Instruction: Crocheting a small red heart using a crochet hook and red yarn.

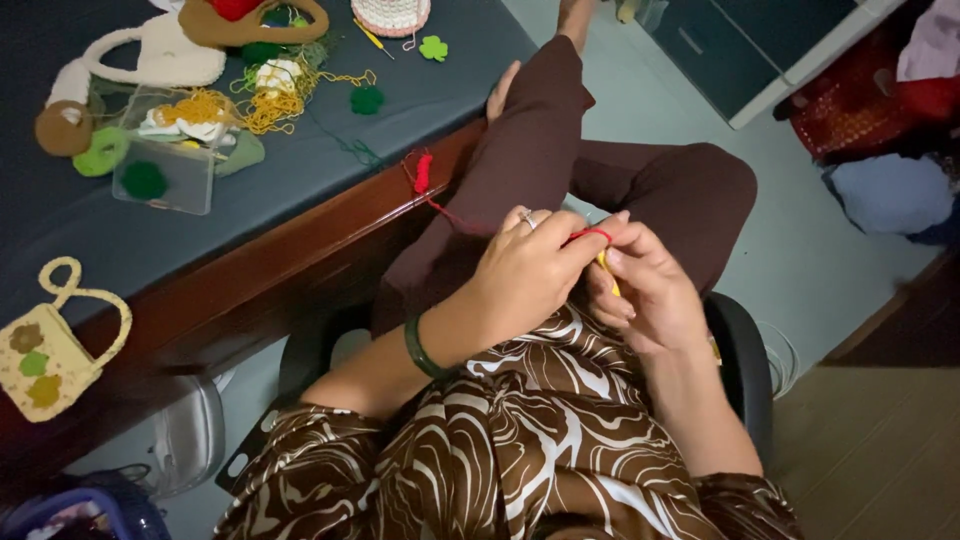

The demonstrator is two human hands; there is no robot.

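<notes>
My left hand (525,270) and my right hand (645,290) meet over my lap, above brown trousers. The left hand pinches a loop of red yarn (590,234) between thumb and forefinger; it wears a ring and a green bangle at the wrist. My right hand grips a yellow crochet hook (608,270), mostly hidden by the fingers. The red yarn runs left from my fingers to a small red crochet piece (423,172) hanging at the table's edge.
A wooden-edged table with a dark top (300,200) stands left, carrying crochet pieces: a cream bag (45,350), green flowers, yellow yarn (265,105), a clear box (165,165). A black chair rim (745,350) is under me. Cloth piles lie at the far right.
</notes>
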